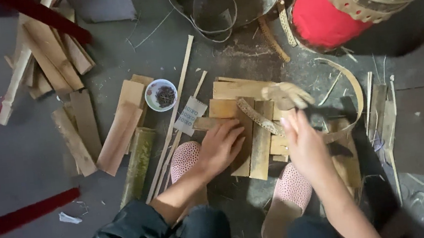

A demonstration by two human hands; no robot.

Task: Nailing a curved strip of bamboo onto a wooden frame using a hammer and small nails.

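The stack of bamboo slats (247,126) is hemmed in: a small white bowl (161,95) and long thin sticks (170,123) lie just to its left, a red drum (319,18) stands beyond it to the right, and a curved strip (354,93) arcs along its right. Bare grey floor (23,170) lies open well to the stack's left, past a pile of wooden boards (79,130).

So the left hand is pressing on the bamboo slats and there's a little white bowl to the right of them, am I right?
Not quite. The head view shows the left hand resting on the bamboo slats, but the little white bowl sits to their left, beside the long thin sticks.
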